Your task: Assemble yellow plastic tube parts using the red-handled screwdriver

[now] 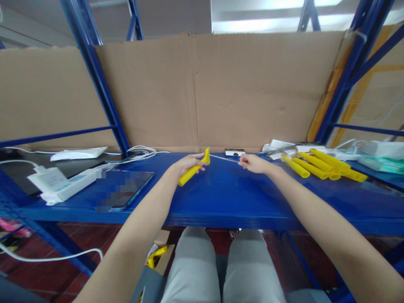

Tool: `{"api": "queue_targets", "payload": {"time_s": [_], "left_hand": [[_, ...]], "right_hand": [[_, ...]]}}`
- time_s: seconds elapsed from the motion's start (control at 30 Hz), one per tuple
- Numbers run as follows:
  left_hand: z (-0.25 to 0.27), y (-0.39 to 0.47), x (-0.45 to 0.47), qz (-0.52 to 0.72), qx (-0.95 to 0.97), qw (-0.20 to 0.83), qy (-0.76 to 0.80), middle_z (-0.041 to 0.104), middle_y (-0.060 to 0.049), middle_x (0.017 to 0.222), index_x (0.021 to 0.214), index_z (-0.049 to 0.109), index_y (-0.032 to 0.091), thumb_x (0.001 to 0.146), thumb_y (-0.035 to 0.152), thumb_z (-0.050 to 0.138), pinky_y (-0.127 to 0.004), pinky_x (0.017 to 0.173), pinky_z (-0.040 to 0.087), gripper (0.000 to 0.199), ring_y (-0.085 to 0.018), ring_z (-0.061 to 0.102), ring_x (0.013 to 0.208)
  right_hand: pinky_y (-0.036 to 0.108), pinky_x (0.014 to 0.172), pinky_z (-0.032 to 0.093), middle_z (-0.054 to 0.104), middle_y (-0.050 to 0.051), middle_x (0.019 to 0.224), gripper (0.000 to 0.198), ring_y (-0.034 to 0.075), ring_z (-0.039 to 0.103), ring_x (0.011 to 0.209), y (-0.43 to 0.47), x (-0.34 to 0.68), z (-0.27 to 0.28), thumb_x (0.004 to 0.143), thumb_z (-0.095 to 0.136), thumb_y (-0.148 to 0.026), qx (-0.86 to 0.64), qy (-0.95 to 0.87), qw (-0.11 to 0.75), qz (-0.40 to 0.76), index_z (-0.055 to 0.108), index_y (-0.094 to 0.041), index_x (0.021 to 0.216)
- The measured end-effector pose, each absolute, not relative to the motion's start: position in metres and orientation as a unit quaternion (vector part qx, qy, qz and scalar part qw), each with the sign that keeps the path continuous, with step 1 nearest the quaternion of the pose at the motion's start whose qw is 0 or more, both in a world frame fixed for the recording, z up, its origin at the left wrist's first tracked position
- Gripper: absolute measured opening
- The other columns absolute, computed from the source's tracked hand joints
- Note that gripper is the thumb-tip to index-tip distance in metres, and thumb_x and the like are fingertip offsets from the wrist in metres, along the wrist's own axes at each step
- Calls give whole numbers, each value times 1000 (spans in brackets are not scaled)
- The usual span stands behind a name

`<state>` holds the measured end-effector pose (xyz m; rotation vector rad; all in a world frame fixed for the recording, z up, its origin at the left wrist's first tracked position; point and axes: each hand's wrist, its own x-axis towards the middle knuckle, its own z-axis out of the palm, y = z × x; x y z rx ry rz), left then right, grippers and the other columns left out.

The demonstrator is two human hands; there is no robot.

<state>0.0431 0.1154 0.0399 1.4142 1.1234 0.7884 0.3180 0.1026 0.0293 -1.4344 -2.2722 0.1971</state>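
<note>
Our left hand [189, 163] grips a slanting yellow plastic tube [190, 174]; right of the tube, our right hand [254, 163] pinches a thin silver metal rod [224, 158], pointing sideways at its top.

Makeshift workshop: blue rack shelf [233, 191] as bench; cardboard panel [265, 92] behind it, power strip [77, 186] on its left, piled yellow tubes [311, 168] right.

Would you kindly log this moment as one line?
left hand: holds yellow tube | right hand: holds thin rod | yellow tubes: blue shelf, right side
</note>
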Motion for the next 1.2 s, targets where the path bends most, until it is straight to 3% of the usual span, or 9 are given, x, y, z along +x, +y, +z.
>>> {"api": "queue_targets", "payload": {"time_s": [0.27, 0.7, 1.03, 1.2], "left_hand": [[41, 114, 43, 345, 610, 545, 460, 65, -12, 108, 142, 37, 20, 80, -1, 51, -17, 46, 43, 67, -9, 57, 58], [42, 120, 42, 389, 614, 526, 441, 67, -10, 103, 141, 38, 20, 79, 2, 55, -16, 44, 40, 66, -9, 59, 57], [37, 126, 46, 414, 657, 431, 460, 65, -8, 99, 136, 46, 22, 79, 0, 54, -16, 40, 36, 62, -6, 55, 50], [39, 119, 48, 412, 673, 419, 448, 64, -8, 101, 136, 46, 21, 79, 2, 55, -16, 39, 36, 61, -7, 54, 52]], "right_hand": [[22, 57, 36, 57, 1, 61, 14, 12, 49, 56, 105, 315, 23, 82, 44, -21, -514, -822, 232, 77, 46, -20, 69], [27, 61, 33, 67, 12, 90, 19, 23, 62, 79, 97, 305, 23, 94, 36, -28, -544, -810, 157, -153, 52, -18, 94], [26, 64, 39, 68, 12, 84, 15, 20, 62, 75, 100, 299, 17, 91, 43, -27, -554, -802, 218, -49, 53, -16, 89], [24, 66, 42, 68, 10, 87, 11, 18, 61, 75, 105, 303, 16, 78, 55, -18, -569, -790, 228, 0, 57, -15, 89]]}}
